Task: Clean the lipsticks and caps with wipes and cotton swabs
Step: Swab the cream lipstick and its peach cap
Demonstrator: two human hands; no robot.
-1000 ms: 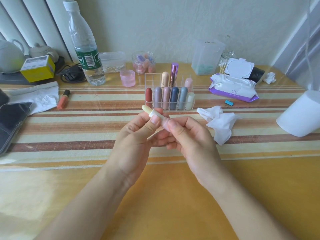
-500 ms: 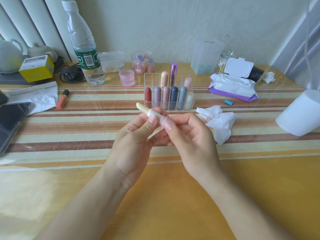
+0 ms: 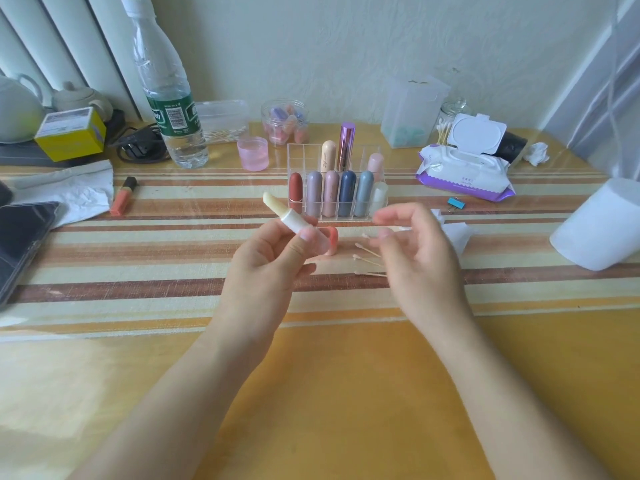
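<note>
Left hand is gripping the lipstick mid-desk, fingers clamped on its base, axis tilting up-left with the bullet bare. Right hand, blurred, is hovering with fingers apart, seemingly empty, just over the swabs lying on the striped desk beside the cap. It is the nearer hand to them.

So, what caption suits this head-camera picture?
Left hand holds an uncapped pale lipstick; right hand hovers above cotton swabs on the striped table.

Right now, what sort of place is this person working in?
Probably a home table used for makeup care: a clear organizer of lipsticks, a wet wipes pack and a teapot stand on it.
</note>
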